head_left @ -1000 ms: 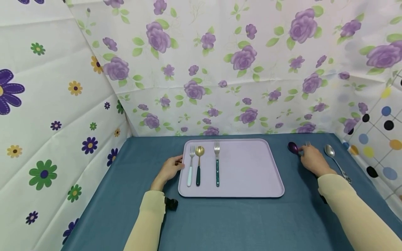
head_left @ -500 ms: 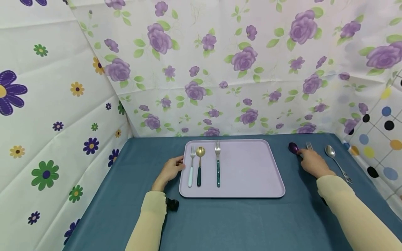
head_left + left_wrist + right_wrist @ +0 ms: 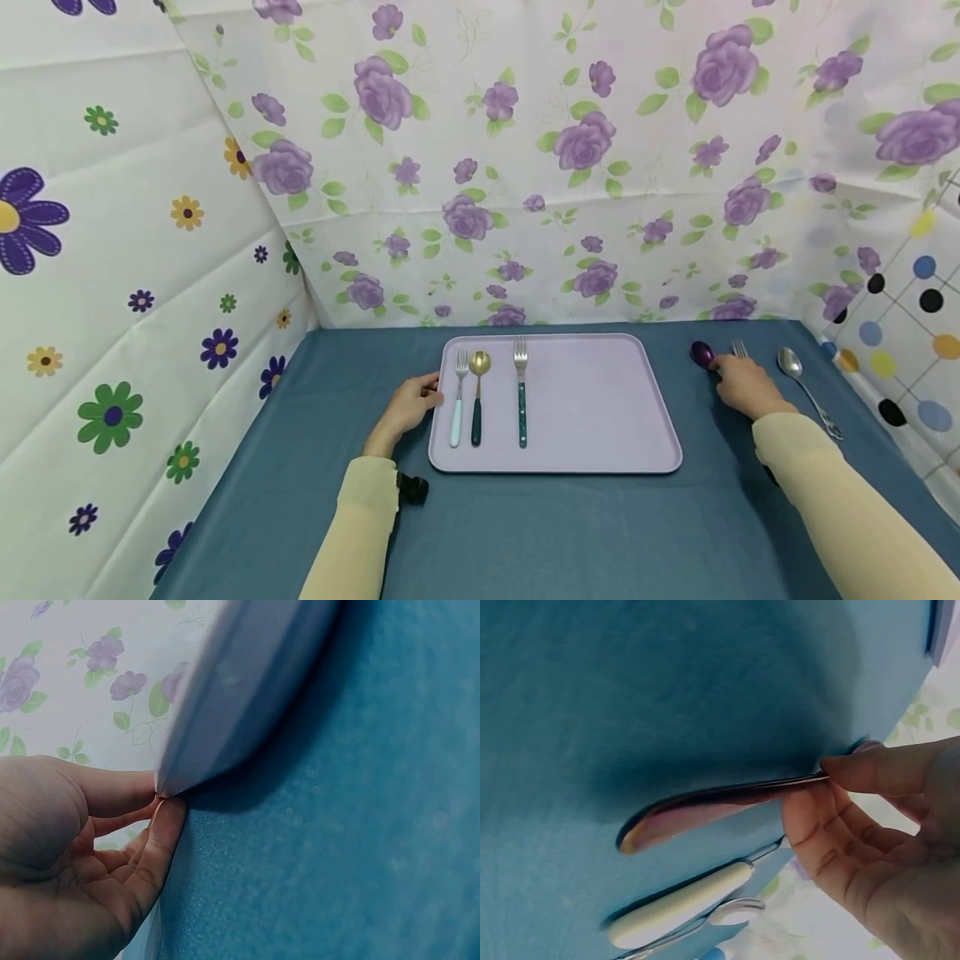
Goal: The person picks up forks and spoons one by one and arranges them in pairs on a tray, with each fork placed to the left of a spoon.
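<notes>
In the head view my left hand [image 3: 406,412] is at the left edge of a pale lilac tray [image 3: 600,408]. Thumb and forefinger pinch the tray's rim [image 3: 169,780] in the left wrist view. On the tray lie a fork with a mint handle [image 3: 456,417], a gold spoon with a dark green handle [image 3: 476,417] and a fork with a speckled green handle [image 3: 522,412]. Off to the right, my right hand [image 3: 748,389] pinches a shiny purple spoon [image 3: 702,354] between thumb and forefinger. Its flared handle [image 3: 682,814] points away from the fingers in the right wrist view.
Beside the right hand lies another fork [image 3: 739,348], whose cream handle [image 3: 682,904] shows in the right wrist view. A silver spoon with an ornate handle [image 3: 806,387] lies farther right. Flowered cloth [image 3: 525,208] hangs behind the blue tablecloth [image 3: 570,533].
My right hand has drawn back slightly from the fork beside it, so more of the tines show, while staying at the purple spoon. My left hand stays at the tray's edge.
</notes>
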`<state>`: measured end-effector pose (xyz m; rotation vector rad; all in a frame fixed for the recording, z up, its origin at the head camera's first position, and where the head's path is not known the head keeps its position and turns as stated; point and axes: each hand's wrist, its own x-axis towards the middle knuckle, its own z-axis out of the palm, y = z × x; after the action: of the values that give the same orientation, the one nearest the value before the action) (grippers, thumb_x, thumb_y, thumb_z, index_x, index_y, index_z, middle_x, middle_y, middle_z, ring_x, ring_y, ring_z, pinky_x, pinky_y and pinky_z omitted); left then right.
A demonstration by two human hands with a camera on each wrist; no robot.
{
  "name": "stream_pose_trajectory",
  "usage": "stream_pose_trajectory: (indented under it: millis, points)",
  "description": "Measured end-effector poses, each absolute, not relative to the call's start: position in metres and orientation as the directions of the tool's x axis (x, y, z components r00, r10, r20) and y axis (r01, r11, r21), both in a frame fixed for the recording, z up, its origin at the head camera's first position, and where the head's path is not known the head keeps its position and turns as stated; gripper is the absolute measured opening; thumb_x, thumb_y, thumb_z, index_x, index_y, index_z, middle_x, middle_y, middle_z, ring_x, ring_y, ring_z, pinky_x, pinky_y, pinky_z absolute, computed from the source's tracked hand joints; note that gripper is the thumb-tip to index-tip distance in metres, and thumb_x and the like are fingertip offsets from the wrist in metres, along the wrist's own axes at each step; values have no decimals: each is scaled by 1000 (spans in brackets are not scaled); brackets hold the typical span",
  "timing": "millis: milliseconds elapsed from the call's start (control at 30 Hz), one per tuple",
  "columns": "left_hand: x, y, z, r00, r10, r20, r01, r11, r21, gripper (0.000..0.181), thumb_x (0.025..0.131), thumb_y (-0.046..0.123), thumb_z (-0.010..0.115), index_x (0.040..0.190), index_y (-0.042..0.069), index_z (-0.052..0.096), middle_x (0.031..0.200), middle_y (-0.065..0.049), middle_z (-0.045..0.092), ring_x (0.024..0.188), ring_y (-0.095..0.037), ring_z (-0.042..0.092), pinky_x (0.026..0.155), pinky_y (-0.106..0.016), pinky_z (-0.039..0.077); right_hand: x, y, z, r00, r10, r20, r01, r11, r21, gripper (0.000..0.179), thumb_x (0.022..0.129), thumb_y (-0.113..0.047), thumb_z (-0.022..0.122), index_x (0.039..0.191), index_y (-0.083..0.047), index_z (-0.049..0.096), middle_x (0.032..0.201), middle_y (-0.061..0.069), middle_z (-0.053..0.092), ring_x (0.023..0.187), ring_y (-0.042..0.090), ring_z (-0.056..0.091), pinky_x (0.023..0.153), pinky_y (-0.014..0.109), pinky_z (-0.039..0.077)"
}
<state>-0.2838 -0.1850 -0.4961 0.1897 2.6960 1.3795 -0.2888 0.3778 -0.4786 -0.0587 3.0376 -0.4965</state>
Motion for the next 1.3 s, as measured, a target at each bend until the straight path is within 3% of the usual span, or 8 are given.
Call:
stream_pose_trajectory:
  millis: [633,1033,1167,1300]
  points:
    - [-282,-186,-492,-986,161,-44,57,575,816,51,103,3,60,152,-6,47,124,-20,64,111,-31,61,98,-48,51,-291,371,-468,-995,-5,-98,31,931,-363,45,90,5,47,132,20,57,130,48,51,104,61,58,81,65,49]
    - [-283,-185,-493,-986,161,-42,60,578,814,51,104,4,60,152,-6,48,125,-20,64,110,-30,61,98,-48,51,-294,357,-459,-997,-32,-64,-6,926,-379,47,87,4,47,130,19,58,131,45,53,116,64,51,92,70,45]
    - [-283,-185,-494,-987,156,-45,55,580,813,51,103,4,60,152,-5,48,124,-19,64,109,-30,60,98,-48,51,-294,348,-452,-996,-38,-75,-6,923,-385,47,87,5,47,131,19,57,133,45,52,114,59,54,87,65,45]
    - [-282,-184,-494,-988,149,-52,46,585,809,51,104,5,61,152,-4,49,123,-18,64,108,-28,60,96,-46,51,-295,341,-447,-996,-34,-88,3,922,-386,49,87,5,47,133,17,57,136,45,51,100,48,57,79,60,41]
